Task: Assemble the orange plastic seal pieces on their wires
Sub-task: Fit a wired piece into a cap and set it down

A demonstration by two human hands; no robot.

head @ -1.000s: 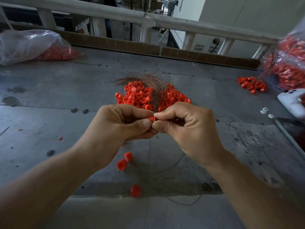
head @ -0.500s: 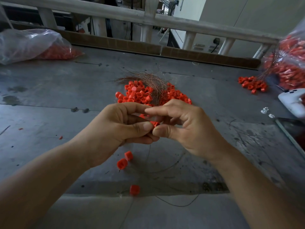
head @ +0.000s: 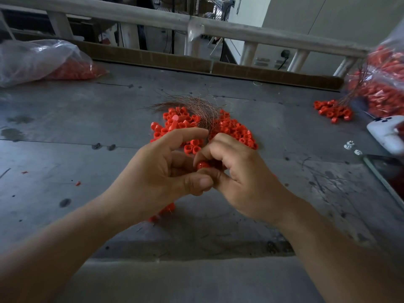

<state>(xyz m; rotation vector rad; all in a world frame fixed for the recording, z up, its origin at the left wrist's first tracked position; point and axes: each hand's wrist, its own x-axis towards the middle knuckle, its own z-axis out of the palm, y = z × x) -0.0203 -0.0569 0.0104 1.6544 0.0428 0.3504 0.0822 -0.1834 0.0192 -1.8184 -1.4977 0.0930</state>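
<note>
Between the two hands, near centre: small round orange plastic seal piece (head: pixel 202 166), held up off the grey worktop (head: pixel 65 138).
Right hand (head: pixel 244 178): fingers (head: pixel 215 147) curled narrow, with index above and thumb below, pinching the seal piece.
Left hand (head: pixel 161 171): fingers (head: pixel 197 182) curled. The thumb tip sits just under the piece, against the right thumb, and the index is lifted clear above. Cannot tell whether they grip anything.
Wire in hand: none resolved here; too thin or hidden by the fingers.
Piece orientation: a round face with dark holes is turned toward the camera, so the bore axis is judged to run roughly near–far.
Key relation: the piece lies at the left fingertips' right edge and already in the right grip. Judged that the right steadies while the left feeds a wire end along that axis.
Stock: loose heap of orange seal pieces (head: pixel 231 130) just beyond the hands, with a bundle of thin copper-coloured wires (head: pixel 201 110) lying across it.
</note>
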